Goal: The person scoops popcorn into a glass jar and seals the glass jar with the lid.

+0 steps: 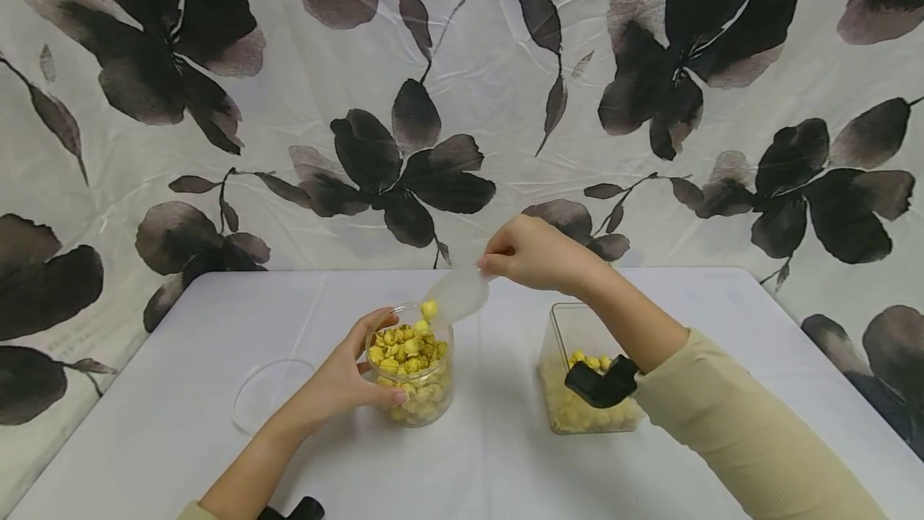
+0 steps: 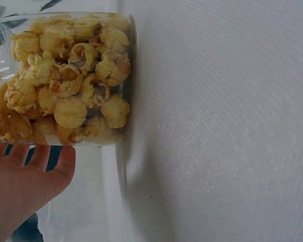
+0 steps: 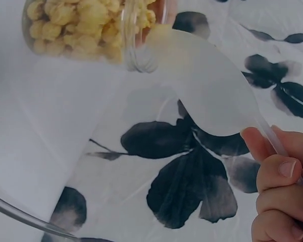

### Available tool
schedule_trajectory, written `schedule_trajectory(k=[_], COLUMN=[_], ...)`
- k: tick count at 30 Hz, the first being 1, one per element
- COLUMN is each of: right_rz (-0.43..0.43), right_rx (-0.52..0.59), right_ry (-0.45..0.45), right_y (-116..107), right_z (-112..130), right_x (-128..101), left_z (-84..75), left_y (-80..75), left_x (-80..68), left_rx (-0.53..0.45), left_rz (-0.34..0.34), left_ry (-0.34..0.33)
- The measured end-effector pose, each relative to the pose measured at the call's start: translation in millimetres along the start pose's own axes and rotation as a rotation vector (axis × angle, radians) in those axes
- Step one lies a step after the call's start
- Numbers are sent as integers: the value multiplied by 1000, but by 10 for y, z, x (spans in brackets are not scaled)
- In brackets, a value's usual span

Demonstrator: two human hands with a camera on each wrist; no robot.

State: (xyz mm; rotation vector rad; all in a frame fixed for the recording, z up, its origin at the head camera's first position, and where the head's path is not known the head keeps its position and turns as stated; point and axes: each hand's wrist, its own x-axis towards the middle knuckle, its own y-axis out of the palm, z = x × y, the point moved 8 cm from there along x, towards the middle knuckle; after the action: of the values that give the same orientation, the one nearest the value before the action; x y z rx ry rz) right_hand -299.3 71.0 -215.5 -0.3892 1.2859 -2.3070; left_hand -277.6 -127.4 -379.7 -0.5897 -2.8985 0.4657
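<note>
Lid [image 1: 273,393] lies flat to the left of the left hand [image 1: 345,382], faint and hard to trace against the table [image 1: 180,424]. Left hand wraps the round jar [image 1: 411,371], thumb and fingers curled about its wall; its palm hides part of the jar side. Popcorn [image 1: 407,346] heaped to the jar mouth. Scoop [image 1: 457,294] tilted down over the jar rim, translucent, contents hard to make out. Right hand [image 1: 530,251] raised, pinching the scoop handle between curled fingers. Below its forearm stands the square tub [image 1: 577,404], partly covered by the wrist camera [image 1: 601,382]
</note>
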Motion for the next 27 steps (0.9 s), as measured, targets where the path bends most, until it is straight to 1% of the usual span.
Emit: schedule_trajectory(k=[5, 8, 14, 19, 24, 27], right_rz=[-7, -6, 6, 18, 24, 28], right_rx=[-1, 26, 184, 312, 402, 444], right_ry=[-9, -8, 44, 76, 138, 155], right_y=[-10, -23, -61, -115, -201, -263], right_z=[-37, -70, -246, -426, -613, -715], right_x=[-8, -27, -103, -192, -310, -391], left_z=[0, 8, 20, 13, 18, 21], left_y=[0, 4, 9, 8, 9, 9], left_x=[-5, -4, -1, -4, 0, 2], left_rx=[-6, -7, -11, -16, -3, -2], left_rz=[0, 2, 6, 6, 3, 2], left_ry=[-1, -8, -23, -24, -32, -35])
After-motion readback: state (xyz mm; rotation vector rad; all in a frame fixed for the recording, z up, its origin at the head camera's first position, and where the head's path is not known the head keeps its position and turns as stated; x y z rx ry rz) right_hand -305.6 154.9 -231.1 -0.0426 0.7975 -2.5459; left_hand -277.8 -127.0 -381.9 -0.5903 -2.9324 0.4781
